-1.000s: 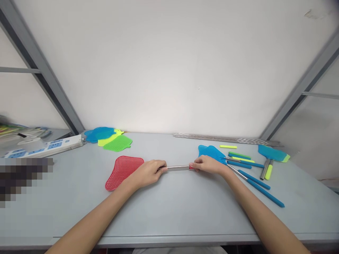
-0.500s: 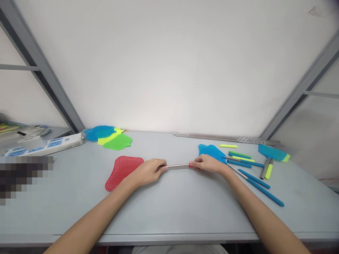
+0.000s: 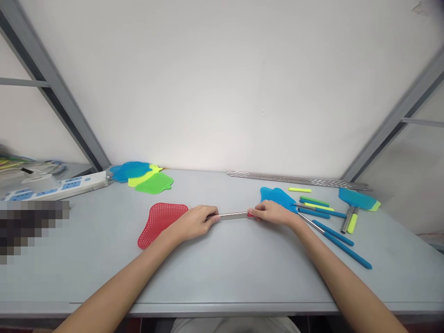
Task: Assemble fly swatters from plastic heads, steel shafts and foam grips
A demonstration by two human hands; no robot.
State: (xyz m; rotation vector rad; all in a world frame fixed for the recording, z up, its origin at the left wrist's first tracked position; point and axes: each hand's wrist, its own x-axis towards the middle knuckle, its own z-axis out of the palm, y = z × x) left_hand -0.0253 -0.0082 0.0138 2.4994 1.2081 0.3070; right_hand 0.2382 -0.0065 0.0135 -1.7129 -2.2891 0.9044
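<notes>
A red fly swatter head (image 3: pixel 165 218) with a perforated face lies left of centre, partly behind my left hand (image 3: pixel 200 222). The fingers of that hand are closed around a metal rod (image 3: pixel 233 216), which runs level to the right. How rod and red head join is hidden under the hand. At the rod's right end my right hand (image 3: pixel 269 212) pinches a small red piece (image 3: pixel 249 214), mostly covered by its fingers. Just behind the right hand lies a blue swatter head (image 3: pixel 275 197).
Blue handles (image 3: pixel 342 246), green and yellow grips and another blue swatter head (image 3: pixel 357 198) lie to the right. Thin metal rods (image 3: pixel 294 179) line the wall. Blue, yellow and green swatter heads (image 3: pixel 154 183) sit at back left, beside a power strip (image 3: pixel 81 184).
Both hands keep the same grip on the rod and the red piece. The view has shifted very slightly; nothing else has visibly moved.
</notes>
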